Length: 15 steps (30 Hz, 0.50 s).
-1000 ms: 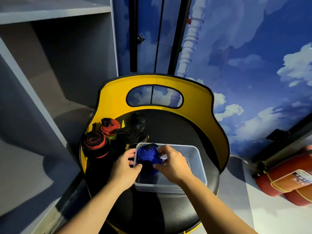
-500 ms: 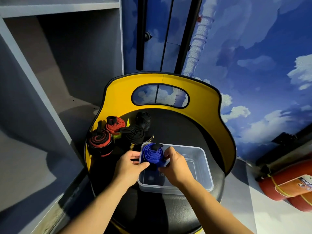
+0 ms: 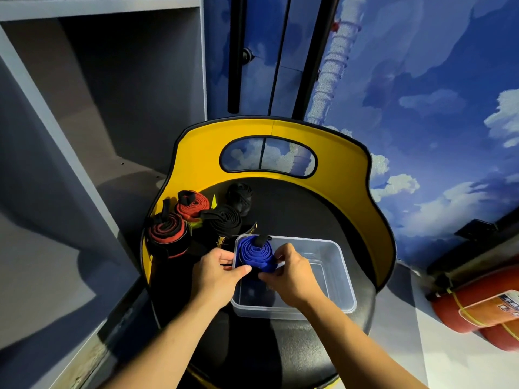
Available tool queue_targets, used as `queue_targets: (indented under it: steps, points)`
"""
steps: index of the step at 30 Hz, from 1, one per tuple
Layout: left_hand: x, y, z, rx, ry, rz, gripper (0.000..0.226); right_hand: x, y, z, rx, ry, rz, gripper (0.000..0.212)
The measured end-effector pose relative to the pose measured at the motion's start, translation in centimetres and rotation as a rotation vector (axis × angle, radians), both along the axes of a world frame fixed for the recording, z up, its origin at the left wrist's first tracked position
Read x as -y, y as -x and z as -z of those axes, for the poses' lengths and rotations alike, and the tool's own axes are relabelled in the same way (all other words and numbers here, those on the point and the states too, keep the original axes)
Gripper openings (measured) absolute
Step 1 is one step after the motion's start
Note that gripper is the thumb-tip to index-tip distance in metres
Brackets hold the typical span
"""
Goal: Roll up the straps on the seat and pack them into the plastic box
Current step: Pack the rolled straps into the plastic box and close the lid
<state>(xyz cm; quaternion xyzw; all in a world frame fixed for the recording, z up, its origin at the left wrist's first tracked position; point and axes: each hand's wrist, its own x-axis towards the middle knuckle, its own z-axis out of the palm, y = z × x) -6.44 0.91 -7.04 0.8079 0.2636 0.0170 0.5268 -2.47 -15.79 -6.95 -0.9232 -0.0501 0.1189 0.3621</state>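
Note:
A rolled blue strap (image 3: 255, 253) with a black tab sits at the near-left corner of the clear plastic box (image 3: 338, 270) on the black seat (image 3: 297, 209). My left hand (image 3: 217, 276) pinches the roll from the left, outside the box wall. My right hand (image 3: 292, 276) grips it from the right, inside the box. On the seat's left lie two red-and-black rolls (image 3: 165, 231) (image 3: 193, 204) and two black rolls (image 3: 222, 220) (image 3: 239, 193).
The seat has a yellow curved backrest (image 3: 351, 175) with a cut-out. A grey shelf unit (image 3: 84, 136) stands close on the left. Red fire extinguishers (image 3: 477, 313) lie on the floor at the right. A blue sky-painted wall is behind.
The view has dropped and shifted slightly. Both hands keep hold of the blue roll, which has settled lower at the box's near-left corner.

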Motion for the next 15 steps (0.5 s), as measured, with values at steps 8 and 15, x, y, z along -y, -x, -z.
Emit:
queue_targets:
  steps: [8, 15]
  points:
    - [0.0, 0.1, 0.0, -0.013, 0.006, 0.027, 0.038, -0.3, 0.0, -0.5, 0.0, 0.127, -0.024, 0.047]
    - [-0.3, 0.1, -0.5, -0.024, 0.038, 0.064, 0.042, 0.2, 0.1, -1.6, 0.056, 0.26, -0.105, 0.058]
